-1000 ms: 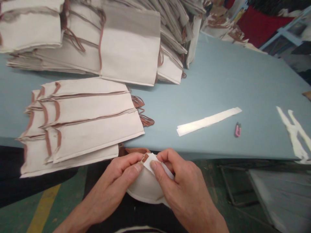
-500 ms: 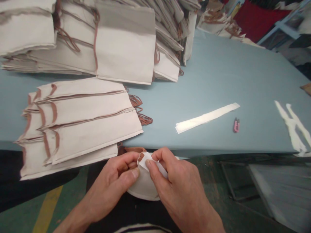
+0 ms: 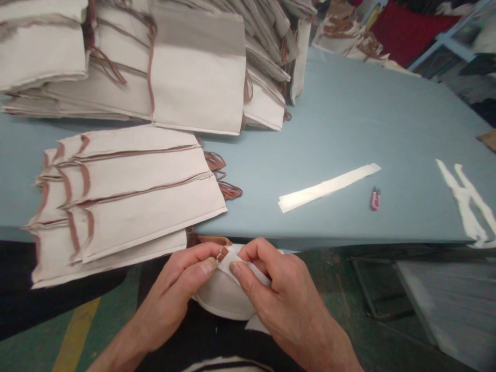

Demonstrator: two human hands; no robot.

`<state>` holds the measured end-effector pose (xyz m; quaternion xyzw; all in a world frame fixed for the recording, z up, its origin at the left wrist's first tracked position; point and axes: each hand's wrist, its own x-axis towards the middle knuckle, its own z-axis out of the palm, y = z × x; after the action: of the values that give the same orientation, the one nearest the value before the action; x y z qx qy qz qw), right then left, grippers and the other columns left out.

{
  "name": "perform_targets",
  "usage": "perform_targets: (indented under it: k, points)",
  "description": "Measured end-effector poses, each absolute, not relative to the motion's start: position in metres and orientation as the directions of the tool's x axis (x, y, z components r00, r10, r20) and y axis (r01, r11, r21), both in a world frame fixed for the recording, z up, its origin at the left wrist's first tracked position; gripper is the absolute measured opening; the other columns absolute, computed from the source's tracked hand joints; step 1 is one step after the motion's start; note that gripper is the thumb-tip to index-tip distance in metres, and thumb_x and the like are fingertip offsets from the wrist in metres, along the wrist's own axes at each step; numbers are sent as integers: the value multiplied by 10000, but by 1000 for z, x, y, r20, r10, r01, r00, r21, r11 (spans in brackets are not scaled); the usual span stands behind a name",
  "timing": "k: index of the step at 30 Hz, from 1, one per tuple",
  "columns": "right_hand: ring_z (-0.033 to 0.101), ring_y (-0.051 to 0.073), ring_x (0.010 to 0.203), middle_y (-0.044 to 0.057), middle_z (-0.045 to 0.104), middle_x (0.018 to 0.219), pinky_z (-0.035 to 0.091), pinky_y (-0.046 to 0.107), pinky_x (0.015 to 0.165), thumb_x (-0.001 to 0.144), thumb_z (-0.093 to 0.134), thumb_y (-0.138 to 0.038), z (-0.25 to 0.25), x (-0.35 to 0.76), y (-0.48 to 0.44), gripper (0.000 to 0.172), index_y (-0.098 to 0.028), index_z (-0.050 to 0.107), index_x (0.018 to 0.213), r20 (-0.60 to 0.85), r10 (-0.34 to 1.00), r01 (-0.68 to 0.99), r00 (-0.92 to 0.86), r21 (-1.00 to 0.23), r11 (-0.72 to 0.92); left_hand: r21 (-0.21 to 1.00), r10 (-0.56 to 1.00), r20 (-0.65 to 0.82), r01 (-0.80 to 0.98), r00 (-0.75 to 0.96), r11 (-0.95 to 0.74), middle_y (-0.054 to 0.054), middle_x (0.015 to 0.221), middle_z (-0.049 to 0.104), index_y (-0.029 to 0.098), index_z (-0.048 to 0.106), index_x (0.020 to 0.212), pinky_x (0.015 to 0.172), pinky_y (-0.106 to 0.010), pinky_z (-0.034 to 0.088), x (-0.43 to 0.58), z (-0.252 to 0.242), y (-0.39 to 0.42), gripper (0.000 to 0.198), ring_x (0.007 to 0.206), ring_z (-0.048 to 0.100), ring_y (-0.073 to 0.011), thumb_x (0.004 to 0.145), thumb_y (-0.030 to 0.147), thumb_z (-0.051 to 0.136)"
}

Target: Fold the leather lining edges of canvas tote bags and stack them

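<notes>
Head view, clock read from the hands, 12 straight ahead. Cream cloth piece [image 3: 227, 302] held at the near edge of the surface [image 3: 349, 119], above the dark clothing. Left hand [image 3: 182, 281] narrow, thumb and forefinger pinching the cloth's upper edge beside a small brown tab [image 3: 222, 254]. Right hand [image 3: 279, 287] also narrow, thumb pressing a white strip [image 3: 229, 261] flat against the cloth; its rear fingers partly hidden.

Handling, by judgement: cloth light, soft, with some body, unlikely to slip or break. Strip looks thin, easily creased. Best hold probably the edge by the tab, one pinch either side, strip kept flat; the rounded lower part can hang.

Surface: blue-green, smooth-looking. At 10, a fanned pile of cream bags [image 3: 143, 188], brown trim and loops, lowest one overhanging the edge. From 11 to 12, a larger stack of bags [image 3: 197, 77], ties dangling. At 2, white strips [image 3: 329, 187] laid together; pink snips [image 3: 375, 199] just beyond them. Toward 3, tangled pale scraps [image 3: 467, 206].

Room: red cloth [image 3: 411, 33] at 1, by a pale blue frame [image 3: 445, 46]. Green floor, yellow band [image 3: 75, 336] at 8. Grey panel [image 3: 445, 299] past 3, below surface level.
</notes>
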<state>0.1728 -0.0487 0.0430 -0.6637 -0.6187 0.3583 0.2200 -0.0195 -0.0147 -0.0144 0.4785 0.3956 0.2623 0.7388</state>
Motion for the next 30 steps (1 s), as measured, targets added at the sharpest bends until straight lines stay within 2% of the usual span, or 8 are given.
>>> perform_targets:
  k: [6,13,16,23,26,30]
  points:
    - [590,148,558,-29,672,659,344,237,559,998,555,-311,39,170,-47,196,-234,644,842,-243,970,686,-1,-706,-176,933,790,-331,51,517,357,8,769,601,168,689,828,584,-222,389,-14,-10,-14,423,671,479,-143,1044,512,569]
    - [602,157,572,-30,680,667,342,248,575,991,560,-315,39,168,-46,183,-234,660,862,-261,965,690,22,-695,-204,954,816,-266,21,514,298,1,854,631,195,667,843,668,-223,416,-17,-21,-14,441,768,510,-169,1101,452,418]
    - [614,167,591,-19,697,690,340,259,590,992,544,-327,39,167,-47,194,-234,662,870,-262,965,694,29,-689,-208,949,811,-285,34,510,312,-8,854,643,191,676,864,664,-231,422,-17,-22,-14,447,766,520,-178,1097,454,400]
    - [631,182,598,-14,692,673,327,268,590,975,537,-346,38,165,-48,194,-240,651,859,-272,961,706,52,-671,-227,952,829,-278,25,486,305,-19,841,649,175,684,841,675,-231,440,-18,-26,-15,383,766,529,-179,1061,413,480]
    - [640,182,597,-13,709,685,326,270,588,973,534,-357,36,165,-49,201,-242,645,852,-263,964,695,47,-685,-221,933,803,-313,3,507,361,-18,837,674,171,698,874,631,-214,441,-18,-21,-15,327,725,544,-163,1022,434,571]
    - [652,192,593,-8,719,684,328,277,589,969,532,-362,34,164,-50,196,-244,648,865,-247,968,703,49,-680,-210,921,779,-328,-2,534,389,-6,735,652,163,700,870,551,-195,420,-13,-7,-15,349,618,512,-136,950,497,643]
